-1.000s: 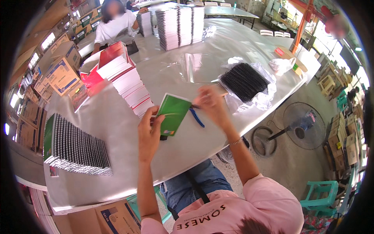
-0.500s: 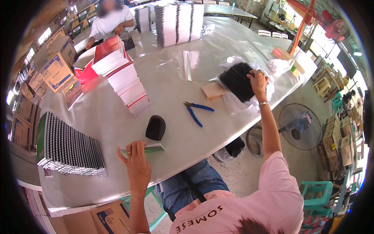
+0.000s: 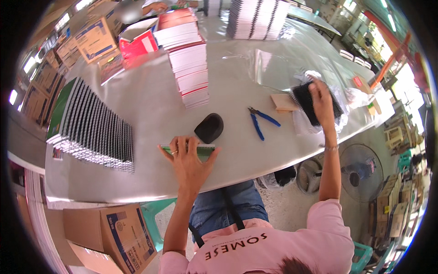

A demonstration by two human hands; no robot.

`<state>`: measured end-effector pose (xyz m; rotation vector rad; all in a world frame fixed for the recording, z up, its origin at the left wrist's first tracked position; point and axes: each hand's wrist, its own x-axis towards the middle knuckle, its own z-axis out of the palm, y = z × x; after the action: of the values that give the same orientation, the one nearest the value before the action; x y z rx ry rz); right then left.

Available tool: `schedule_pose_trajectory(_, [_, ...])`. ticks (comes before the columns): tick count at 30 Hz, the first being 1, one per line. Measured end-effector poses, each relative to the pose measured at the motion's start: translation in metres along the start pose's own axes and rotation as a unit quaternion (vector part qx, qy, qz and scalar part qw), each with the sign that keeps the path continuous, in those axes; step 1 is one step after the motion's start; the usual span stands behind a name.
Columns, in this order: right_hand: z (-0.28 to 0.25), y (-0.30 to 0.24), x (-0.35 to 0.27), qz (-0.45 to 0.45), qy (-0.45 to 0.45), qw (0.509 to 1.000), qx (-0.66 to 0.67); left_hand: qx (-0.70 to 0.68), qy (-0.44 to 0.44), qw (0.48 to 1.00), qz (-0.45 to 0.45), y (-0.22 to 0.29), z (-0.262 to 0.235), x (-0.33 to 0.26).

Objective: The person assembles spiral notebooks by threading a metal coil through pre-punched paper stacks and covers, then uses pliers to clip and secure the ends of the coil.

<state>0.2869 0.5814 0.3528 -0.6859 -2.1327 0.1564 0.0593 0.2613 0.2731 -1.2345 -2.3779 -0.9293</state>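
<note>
My left hand [image 3: 189, 160] holds a thin green booklet [image 3: 207, 147] on edge at the near side of the table, fingers over its far face and thumb at its right end. My right hand [image 3: 322, 104] is at a pile of black binding coils [image 3: 305, 101] on white plastic wrap. Its fingers are bent and partly blurred over the coils; whatever lies between them is hidden. Beyond the booklet sits a black rounded block [image 3: 210, 128]. Blue-handled cutting pliers [image 3: 261, 122] lie open between the block and the coils.
A tall leaning stack of coil-bound green notebooks [image 3: 93, 123] stands at the left. Farther off are a red-and-white book stack [image 3: 189, 68] and white notebook stacks [image 3: 258, 20]. Another person's hand [image 3: 158, 6] shows at the far side. A fan [image 3: 360, 171] stands right of the table.
The view has shifted, so the table's things appear farther right. My left hand has spread further over the booklet. My right hand has moved from the coil pile's right side toward its far edge.
</note>
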Motion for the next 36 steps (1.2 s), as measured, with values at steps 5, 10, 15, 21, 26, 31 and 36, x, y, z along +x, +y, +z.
schedule_pose_trajectory(5, [0.055, -0.129, -0.045, -0.01, -0.22, 0.946, 0.236, 0.006, 0.004, 1.0, -0.019, -0.004, 0.003, 0.001])
schedule_pose_trajectory(10, [0.084, -0.17, -0.069, 0.076, -0.257, 0.906, 0.328, -0.003, 0.018, 1.0, -0.018, 0.0, 0.002, 0.004])
schedule_pose_trajectory(15, [0.093, -0.17, -0.075, 0.061, -0.25, 0.919, 0.299, -0.011, 0.011, 1.0, -0.026, 0.001, 0.001, 0.005])
schedule_pose_trajectory(21, [0.096, -0.167, -0.082, 0.059, -0.245, 0.914, 0.319, 0.001, 0.024, 0.999, -0.026, 0.0, 0.004, 0.003])
schedule_pose_trajectory(26, [0.095, -0.169, -0.088, 0.069, -0.243, 0.902, 0.35, 0.003, 0.025, 1.0, -0.017, 0.0, 0.004, 0.005])
schedule_pose_trajectory(31, [0.1, -0.168, -0.09, 0.004, -0.251, 0.918, 0.307, 0.0, 0.027, 1.0, -0.011, -0.002, 0.005, 0.005])
schedule_pose_trajectory(36, [0.093, -0.183, -0.087, 0.014, -0.264, 0.934, 0.242, 0.009, -0.002, 1.0, -0.006, -0.004, 0.0, 0.004])
